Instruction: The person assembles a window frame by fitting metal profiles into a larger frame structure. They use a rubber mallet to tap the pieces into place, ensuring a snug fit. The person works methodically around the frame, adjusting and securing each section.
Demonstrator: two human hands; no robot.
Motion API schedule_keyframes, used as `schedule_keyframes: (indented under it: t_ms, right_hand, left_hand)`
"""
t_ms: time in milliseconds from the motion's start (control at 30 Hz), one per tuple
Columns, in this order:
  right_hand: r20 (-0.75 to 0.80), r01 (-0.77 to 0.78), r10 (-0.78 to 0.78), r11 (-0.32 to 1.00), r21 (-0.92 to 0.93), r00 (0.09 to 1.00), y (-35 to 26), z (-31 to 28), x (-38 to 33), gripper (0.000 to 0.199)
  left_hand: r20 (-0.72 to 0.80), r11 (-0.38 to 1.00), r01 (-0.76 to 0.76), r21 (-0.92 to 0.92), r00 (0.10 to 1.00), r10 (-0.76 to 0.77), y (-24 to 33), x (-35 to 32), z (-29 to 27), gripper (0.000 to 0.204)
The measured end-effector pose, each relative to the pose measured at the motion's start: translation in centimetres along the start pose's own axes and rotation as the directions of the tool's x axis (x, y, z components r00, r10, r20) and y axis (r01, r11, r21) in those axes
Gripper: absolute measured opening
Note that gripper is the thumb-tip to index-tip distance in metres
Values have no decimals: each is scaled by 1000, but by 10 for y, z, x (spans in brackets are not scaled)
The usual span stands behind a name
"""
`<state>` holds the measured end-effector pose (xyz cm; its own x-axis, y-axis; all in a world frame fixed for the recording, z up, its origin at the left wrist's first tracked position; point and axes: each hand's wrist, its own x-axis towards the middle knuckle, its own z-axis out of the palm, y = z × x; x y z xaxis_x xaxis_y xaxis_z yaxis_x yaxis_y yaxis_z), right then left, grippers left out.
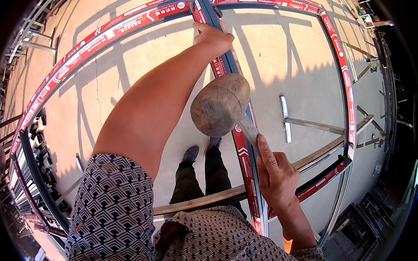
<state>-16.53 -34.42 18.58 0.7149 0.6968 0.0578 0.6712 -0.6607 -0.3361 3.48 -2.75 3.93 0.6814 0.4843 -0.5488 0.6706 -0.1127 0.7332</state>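
A large window frame with dark profiles [339, 59] under red-and-white protective film lies spread out before me. Its middle bar [240, 161] runs from my waist to the far side. Near the far end of that bar, my left hand [213, 38] is closed around it, arm stretched out. My right hand [277, 178] grips a mallet by its pale handle, index finger laid along it. The scuffed, rounded grey-brown mallet head [220, 104] is over the middle bar and hides part of it. Whether the head touches the bar, I cannot tell.
A wooden-topped support rail [200, 201] crosses under the frame near my waist. A metal stand [311, 125] is under the right part. Stacked profiles [24, 178] lie at the left, dark frames [358, 229] at the lower right. My feet [190, 154] are on the concrete floor [267, 72].
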Motion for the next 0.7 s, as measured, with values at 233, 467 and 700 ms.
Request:
schedule_keyframes:
  t_ms: [233,467,700]
  right_hand:
    - [174,135,-108,979,-151,979,-51,18,-8,90]
    - [115,-22,45,981,-195,992,-72,48,17,85]
    - [133,-100,124,981,-168,983,-91,65,25,83]
  left_hand:
    - [168,997,-69,-43,983,76,5,-9,-12,124]
    - [186,1000,-7,6,983,6,10,-14,-17,113]
    - [182,999,-12,41,983,4,20,-30,-20,116]
